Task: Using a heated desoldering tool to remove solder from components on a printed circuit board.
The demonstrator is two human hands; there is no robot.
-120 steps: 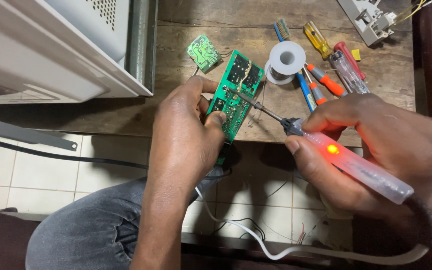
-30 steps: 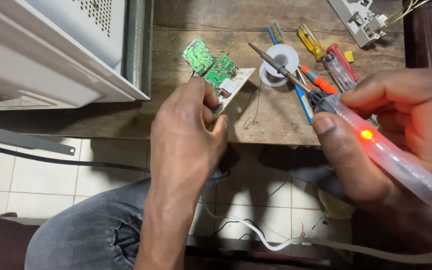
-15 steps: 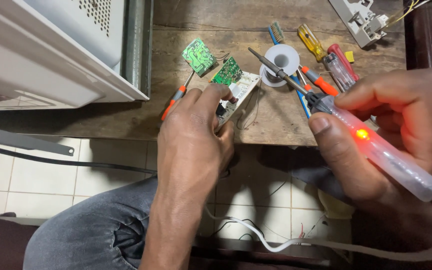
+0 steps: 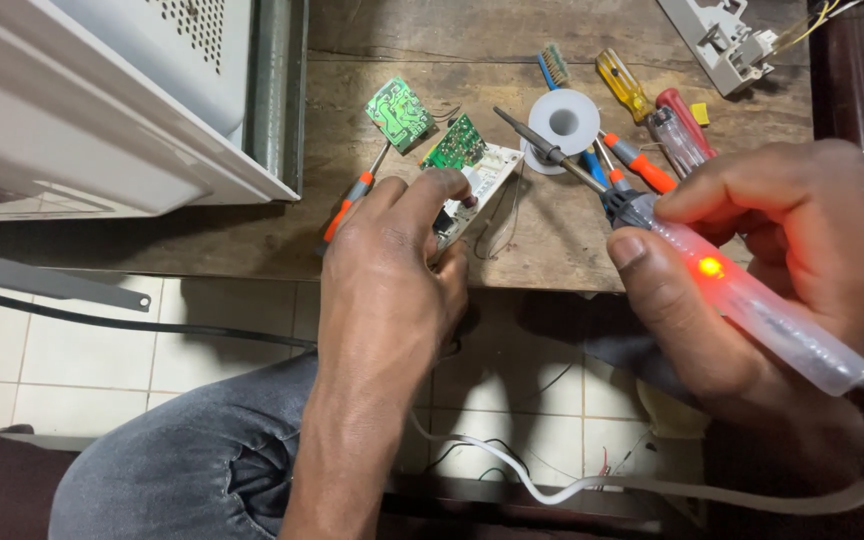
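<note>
My left hand (image 4: 392, 270) rests at the wooden table's (image 4: 552, 250) front edge, fingers pinching a green and white circuit board (image 4: 467, 170) that lies on the wood. A soldering iron (image 4: 712, 275) with a clear handle and a glowing orange light sits in my right hand (image 4: 762, 260). Its metal tip points up-left, raised near a white solder spool (image 4: 564, 120) and a little apart from the board.
A second small green circuit board (image 4: 398, 113) lies further back. An orange-handled screwdriver (image 4: 352, 200) sits left of my hand. Several screwdrivers (image 4: 652, 110) lie right of the spool. A white appliance casing (image 4: 102, 100) fills the left. A white cord (image 4: 592, 485) runs below.
The board has gone from being held up under the iron's tip to lying on the table. My right hand has lifted the iron away to the right. An orange-handled screwdriver has come into view.
</note>
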